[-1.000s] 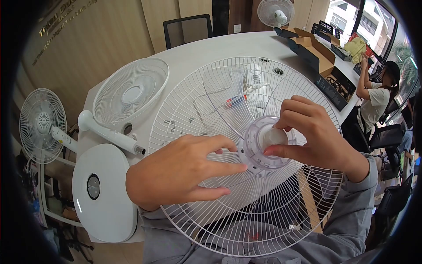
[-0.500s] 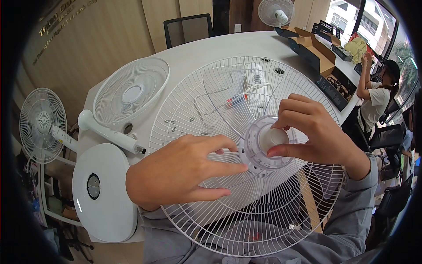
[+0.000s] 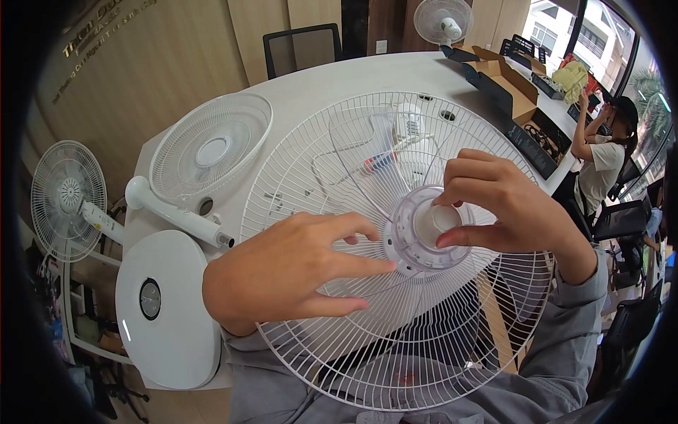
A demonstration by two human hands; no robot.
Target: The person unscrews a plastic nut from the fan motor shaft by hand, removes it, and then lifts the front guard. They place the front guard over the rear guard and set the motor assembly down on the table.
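A large white wire fan grille lies in front of me, overhanging the table edge, with clear fan blades over it. At their hub sits a round white cap. The thumb and fingers of my right hand are closed round this cap. My left hand rests at the left of the hub, palm down with fingers spread, its fingertips close to the hub's rim.
At the left are a second grille, a white stand tube and a round white base. Open boxes stand at the back right. A person is at the far right.
My right hand has shifted very slightly, its fingers still on the cap. My left hand is almost unmoved. The person at the far right has moved their arms and head a little.
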